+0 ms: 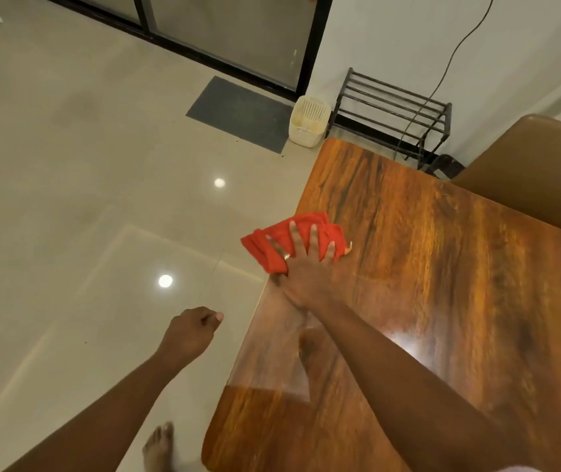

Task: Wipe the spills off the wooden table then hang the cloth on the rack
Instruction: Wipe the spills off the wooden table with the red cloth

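A folded red cloth lies at the left edge of the glossy wooden table, partly hanging past the edge. My right hand presses flat on the cloth with fingers spread, a ring on one finger. My left hand hangs over the floor to the left of the table, fingers curled with nothing in them. A black metal rack with horizontal bars stands against the white wall beyond the table's far corner. No spill is plain to see on the shiny tabletop.
A cream plastic bin sits on the floor beside the rack. A brown chair back stands at the table's far right. A grey mat lies before a dark-framed glass door. My bare foot is on the tiled floor.
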